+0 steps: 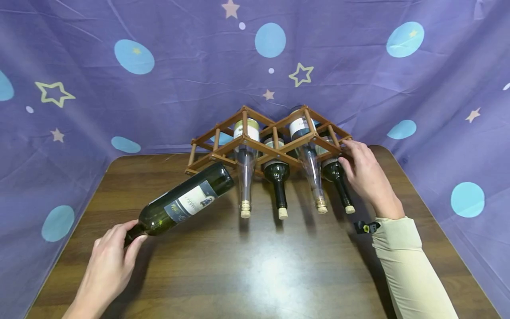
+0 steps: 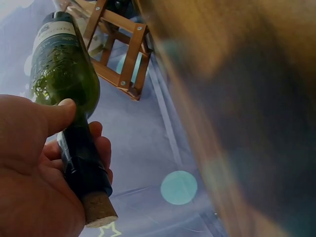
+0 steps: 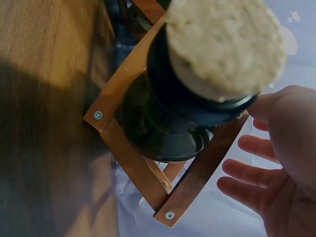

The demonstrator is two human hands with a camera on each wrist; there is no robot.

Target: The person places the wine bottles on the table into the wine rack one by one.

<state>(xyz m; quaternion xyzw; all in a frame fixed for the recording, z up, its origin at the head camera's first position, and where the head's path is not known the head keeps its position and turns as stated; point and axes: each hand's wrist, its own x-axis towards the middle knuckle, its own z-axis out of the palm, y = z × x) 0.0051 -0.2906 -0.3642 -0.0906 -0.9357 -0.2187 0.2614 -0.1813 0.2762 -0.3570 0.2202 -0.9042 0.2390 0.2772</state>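
A dark green wine bottle [image 1: 185, 199] with a white and blue label hangs tilted over the table, its base toward the rack's left end. My left hand [image 1: 109, 261] grips it by the neck; its cork [image 2: 101, 210] sticks out below the palm. The wooden wine rack [image 1: 279, 153] holds several corked bottles, necks toward me. At the rack's right end, my right hand [image 1: 368, 175] holds the corner, thumb in front and fingers behind. Close by the thumb is the neck of the rightmost green bottle [image 1: 342, 188], whose cork [image 3: 227, 47] fills the upper right wrist view.
The rack stands at the back of a brown wooden table [image 1: 223, 266], near a purple cloth [image 1: 191, 66] printed with stars and dots. Two clear-necked bottles and a green bottle [image 1: 276, 170] project from its front. Its left end frame [image 1: 201, 155] holds no bottle.
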